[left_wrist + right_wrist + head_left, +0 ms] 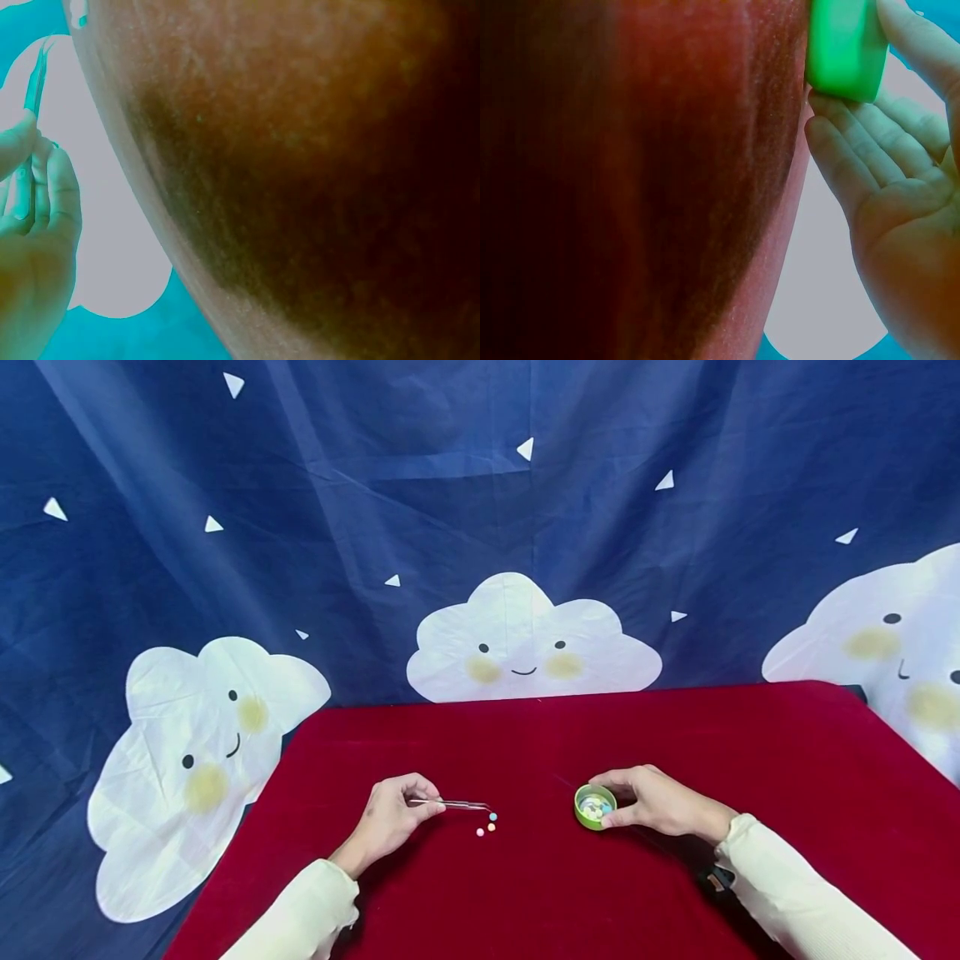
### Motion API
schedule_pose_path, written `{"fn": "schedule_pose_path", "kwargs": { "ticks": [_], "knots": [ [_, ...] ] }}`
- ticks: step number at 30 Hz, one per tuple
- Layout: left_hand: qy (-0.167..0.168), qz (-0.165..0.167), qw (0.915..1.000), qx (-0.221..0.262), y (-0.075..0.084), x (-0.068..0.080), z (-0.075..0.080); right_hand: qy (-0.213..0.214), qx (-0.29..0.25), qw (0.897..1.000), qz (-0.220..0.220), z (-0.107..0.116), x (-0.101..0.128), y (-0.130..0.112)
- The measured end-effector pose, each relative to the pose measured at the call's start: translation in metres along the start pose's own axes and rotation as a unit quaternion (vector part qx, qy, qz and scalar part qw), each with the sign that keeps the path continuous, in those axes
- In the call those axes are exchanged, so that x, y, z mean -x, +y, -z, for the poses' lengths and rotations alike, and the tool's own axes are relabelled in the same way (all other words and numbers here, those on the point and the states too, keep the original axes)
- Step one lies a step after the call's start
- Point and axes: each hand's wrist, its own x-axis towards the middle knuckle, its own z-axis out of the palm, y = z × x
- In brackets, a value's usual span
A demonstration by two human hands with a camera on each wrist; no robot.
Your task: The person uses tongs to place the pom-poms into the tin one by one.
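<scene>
Two grips: each hand pinches one thing, and both rest on the red tablecloth (525,893).
Left grip: the left hand (390,820) has thumb and curled fingers pressed together on the handle end of a pair of tweezers (457,805).
Left grip, wrist view: the fingers (64,199) close round the tweezers (34,97), whose thin arms run up and away from the hand.
Tweezer tips: they point toward the right hand and end just above the beads (487,825); whether they touch one, I cannot tell.
Beads: three small ones, pale blue, orange and pink, lie close together on the cloth near the table's front edge, about midway between the two hands.
Right grip: the right hand (660,802) pinches the green cup (595,807) by its rim, thumb at the near side and fingers round the far side.
Right grip, wrist view: the fingers (855,161) lie against the cup (847,45) wall, and the cup's base sits on the cloth.
Cup: it stands upright, mouth up, well apart from the beads on the cloth, with several small coloured beads inside.
Sleeves: cream sleeves (795,893) cover both forearms.
Backdrop: a dark blue curtain (450,510) printed with smiling white clouds hangs behind the table's far edge.
</scene>
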Motion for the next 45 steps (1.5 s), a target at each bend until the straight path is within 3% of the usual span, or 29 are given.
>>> {"fn": "schedule_pose_path", "kwargs": {
  "ticks": [11, 21, 28, 45],
  "knots": [
    [-0.002, -0.012, 0.9999, 0.002, -0.003, 0.003, -0.004, 0.001, -0.003, 1.0, -0.002, 0.0, 0.001, -0.001],
    [0.005, -0.047, 0.9988, -0.016, -0.004, 0.003, -0.007, 0.0, -0.002, 1.0, -0.004, -0.001, 0.002, -0.001],
    [0.002, -0.044, 0.9987, -0.025, -0.003, 0.003, -0.008, -0.002, -0.007, 1.0, -0.005, -0.001, 0.002, -0.001],
    [0.012, -0.062, 0.9979, -0.011, 0.014, -0.01, -0.012, -0.001, 0.003, 1.0, -0.008, 0.0, 0.001, 0.0]
  ]
}}
